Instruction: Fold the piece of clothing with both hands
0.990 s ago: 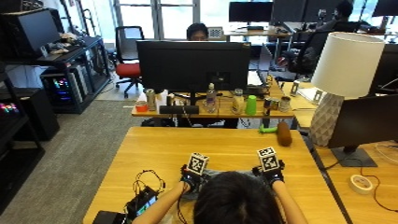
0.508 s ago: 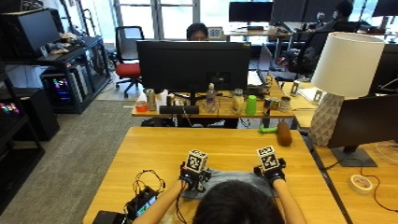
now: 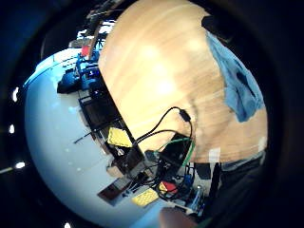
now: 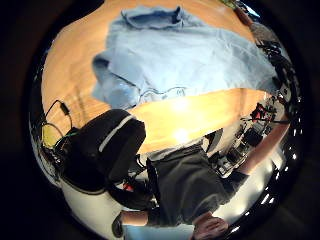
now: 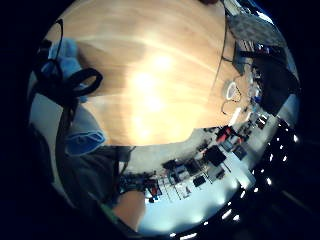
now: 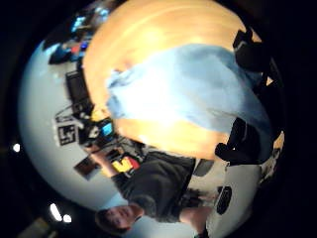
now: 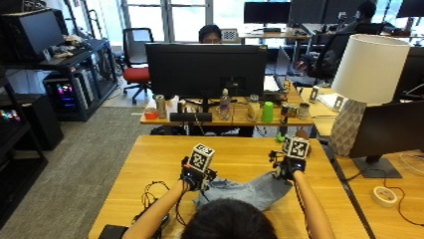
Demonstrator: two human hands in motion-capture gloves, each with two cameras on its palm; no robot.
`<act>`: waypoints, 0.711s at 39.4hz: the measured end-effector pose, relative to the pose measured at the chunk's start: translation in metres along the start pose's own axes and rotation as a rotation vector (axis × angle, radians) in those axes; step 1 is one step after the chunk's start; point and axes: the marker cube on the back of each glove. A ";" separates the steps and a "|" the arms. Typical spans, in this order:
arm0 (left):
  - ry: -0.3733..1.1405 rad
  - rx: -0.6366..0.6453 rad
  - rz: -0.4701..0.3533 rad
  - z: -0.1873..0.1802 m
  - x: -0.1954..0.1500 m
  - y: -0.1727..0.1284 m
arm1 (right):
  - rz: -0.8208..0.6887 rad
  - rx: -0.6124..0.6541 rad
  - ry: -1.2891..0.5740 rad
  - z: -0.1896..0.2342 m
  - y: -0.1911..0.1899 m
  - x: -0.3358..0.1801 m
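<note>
A light blue piece of clothing (image 7: 248, 190) lies rumpled on the near part of the wooden bench (image 7: 159, 154), just in front of the person, whose head hides its near edge in the outside view. The left hand (image 7: 193, 176) sits at the garment's left edge and the right hand (image 7: 287, 168) at its far right corner, both low over the bench top. From the outside view it looks as if each hand has hold of the cloth's edge, but I cannot tell whether the fingers of either hand are curled round it or simply resting there. The left thumb side palm view shows the garment (image 4: 190, 55) spread wide over the wood with a bunched fold at one side. The right thumb side palm view shows the same cloth (image 6: 198, 94) stretching across the bench. A black cable (image 7: 151, 191) lies looped on the bench to the left of the left hand. Far behind, a dark monitor (image 7: 207, 69) stands on another desk, and a white lamp (image 7: 364, 74) stands at the right.
</note>
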 end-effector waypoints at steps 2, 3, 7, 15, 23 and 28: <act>-0.005 0.026 -0.015 -0.009 -0.006 0.010 | -0.080 -0.041 -0.116 -0.008 0.000 -0.021; -0.005 0.032 -0.020 -0.012 -0.008 0.014 | -0.123 -0.071 -0.188 -0.012 0.005 -0.036; -0.022 0.059 -0.033 -0.021 -0.016 0.033 | -0.099 -0.072 -0.360 -0.016 -0.001 -0.082; -0.120 0.105 -0.115 -0.023 -0.032 0.064 | 0.165 -0.155 -0.490 0.011 0.011 -0.190; -0.208 -0.007 -0.162 -0.004 -0.045 0.093 | -0.109 -0.413 -0.569 0.077 -0.001 -0.299; -0.193 -0.006 -0.173 -0.007 -0.050 0.095 | -0.036 -0.154 -0.429 0.068 -0.019 -0.296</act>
